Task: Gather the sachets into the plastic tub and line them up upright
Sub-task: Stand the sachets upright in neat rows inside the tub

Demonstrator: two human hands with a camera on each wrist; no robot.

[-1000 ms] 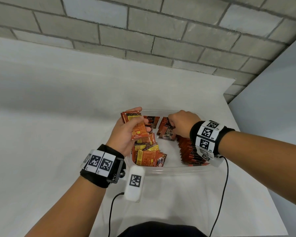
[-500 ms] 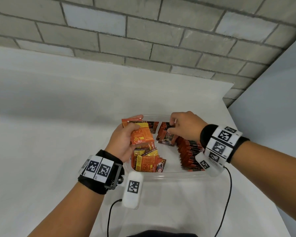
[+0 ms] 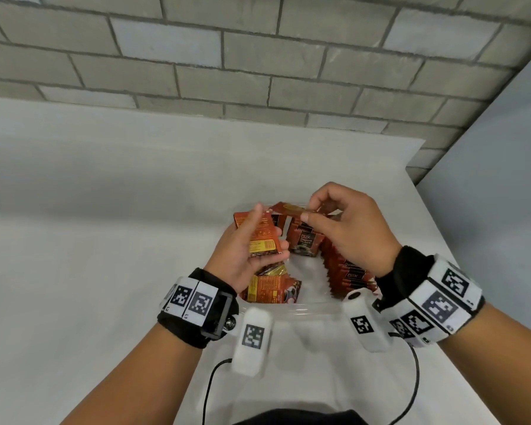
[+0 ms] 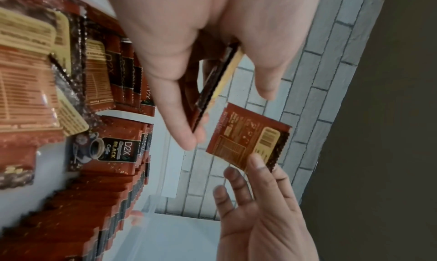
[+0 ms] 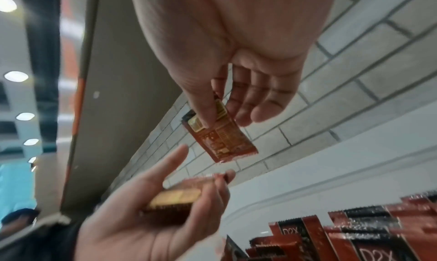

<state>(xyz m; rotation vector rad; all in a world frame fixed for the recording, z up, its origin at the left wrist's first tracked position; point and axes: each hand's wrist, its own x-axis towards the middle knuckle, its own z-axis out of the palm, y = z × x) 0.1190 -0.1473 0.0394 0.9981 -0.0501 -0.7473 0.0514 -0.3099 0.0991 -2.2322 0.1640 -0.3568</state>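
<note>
Above the tub [image 3: 292, 308]: right hand [image 3: 347, 231] pinches 1 sachet [image 5: 222, 139]; left hand [image 3: 246, 250] grips a stack [image 3: 262, 237] just beside it.

Left hand [image 3: 246, 250] palm up over plastic tub's left half, fingers curled round small stack of sachets [image 3: 262, 237], thumb straight. Right hand [image 3: 347, 228] raised just beside it, thumb and forefinger pinching single sachet [image 5: 220, 138]; other fingers loosely bent. Forearms converge from near table edge.

White table [image 3: 105, 271]; clear plastic tub [image 3: 304, 311] sits directly on it.
</note>
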